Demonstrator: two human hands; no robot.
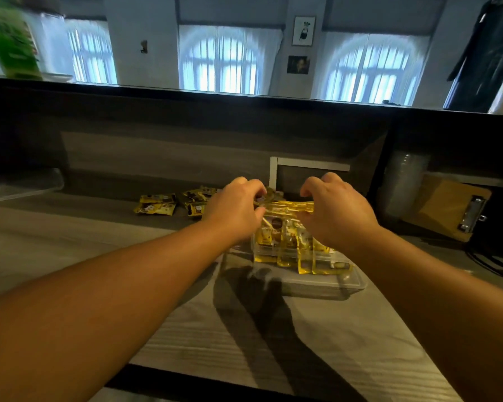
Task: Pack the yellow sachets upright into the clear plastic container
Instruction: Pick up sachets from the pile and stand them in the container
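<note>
A clear plastic container (328, 281) stands on the grey wooden counter in the middle of the head view. Several yellow sachets (285, 245) stand upright inside it, packed side by side. My left hand (234, 207) and my right hand (336, 211) hover over the container's top, each pinching one end of the sachet tops (285, 205) between them. Several loose yellow sachets (157, 203) lie flat on the counter, to the left behind my left hand.
A clear lid or tray (26, 184) rests at the far left. A wooden clipboard (447, 210) leans at the right beside a stack of clear cups (404, 181). A raised dark ledge (244, 103) runs across the back. Dark cables (494, 262) lie at the right.
</note>
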